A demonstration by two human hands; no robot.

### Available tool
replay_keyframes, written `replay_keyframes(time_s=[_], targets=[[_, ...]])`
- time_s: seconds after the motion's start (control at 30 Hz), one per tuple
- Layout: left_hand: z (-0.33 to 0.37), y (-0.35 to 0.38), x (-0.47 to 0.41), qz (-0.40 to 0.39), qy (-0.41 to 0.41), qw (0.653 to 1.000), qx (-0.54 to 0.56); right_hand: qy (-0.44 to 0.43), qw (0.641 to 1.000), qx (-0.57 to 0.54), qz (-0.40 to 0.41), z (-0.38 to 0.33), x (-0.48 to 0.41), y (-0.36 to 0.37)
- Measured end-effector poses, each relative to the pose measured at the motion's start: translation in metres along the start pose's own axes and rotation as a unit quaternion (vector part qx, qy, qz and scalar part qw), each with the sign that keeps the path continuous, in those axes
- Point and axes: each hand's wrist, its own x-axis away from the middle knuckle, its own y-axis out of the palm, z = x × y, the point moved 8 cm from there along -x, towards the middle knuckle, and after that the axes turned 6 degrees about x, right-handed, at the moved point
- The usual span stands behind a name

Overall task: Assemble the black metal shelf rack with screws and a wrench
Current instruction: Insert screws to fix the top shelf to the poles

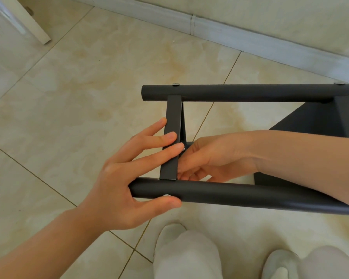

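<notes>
From the head view, the rack (250,93) lay on its side on the tiled floor (89,87), close to the wall and just ahead of my feet. I judged it stiff and fairly light: painted steel, smooth and a little slippery, with no give. It was hard enough to scratch the tile if dragged. The round tubes looked like the best places to take hold, since a palm wraps them well. The flat crossbar (172,113) was thin-edged and better pressed than gripped.

My left hand (119,184) was spread wide, its fingers straight and laid across the crossbar. Its thumb ran along the underside of the near tube (250,195), beside a silver screw head (166,195). It steadied the frame and gripped nothing.

My right hand (214,156) reached in between the two tubes with its fingers curled. Thumb and forefinger seemed to pinch a small silver screw (183,149) at the inner edge of the crossbar. I saw no wrench.
</notes>
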Motion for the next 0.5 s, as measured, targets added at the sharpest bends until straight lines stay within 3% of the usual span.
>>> replay_keyframes(time_s=[0.5], targets=[[-0.0012,-0.0008,0.0031,0.006,-0.002,1.0,0.009,-0.013,1.0,-0.002,0.005,-0.0043,-0.0049,0.0016]])
